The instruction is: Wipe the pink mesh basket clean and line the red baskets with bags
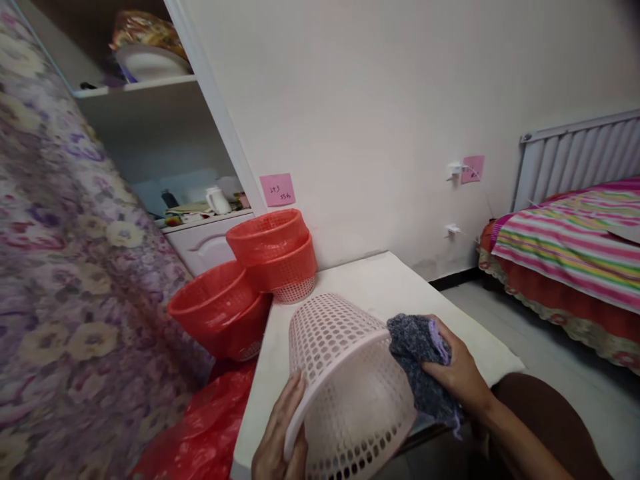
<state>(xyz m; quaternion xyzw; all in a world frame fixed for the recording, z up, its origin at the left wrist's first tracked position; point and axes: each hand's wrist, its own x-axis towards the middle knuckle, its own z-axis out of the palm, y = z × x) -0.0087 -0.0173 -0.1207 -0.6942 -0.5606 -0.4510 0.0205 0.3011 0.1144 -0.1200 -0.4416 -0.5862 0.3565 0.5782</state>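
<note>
A pale pink plastic basket [333,333] with round holes lies tipped on its side over the white table, its mouth facing me. My left hand [283,427] grips the rim at the lower left, thumb inside and fingers outside. In my right hand [457,370] is a bunched dark grey cloth [417,363] with a purple edge. The cloth presses against or sits right beside the basket's right rim; I cannot tell which. Part of the basket's far side is hidden.
Red-bag-covered baskets [267,240] stand stacked at the table's back left, with more red-covered ones [215,300] beside them. Red plastic [200,427] lies lower left. The white table [390,280] meets the wall. A bed [575,233] is at right, a floral curtain [65,267] at left.
</note>
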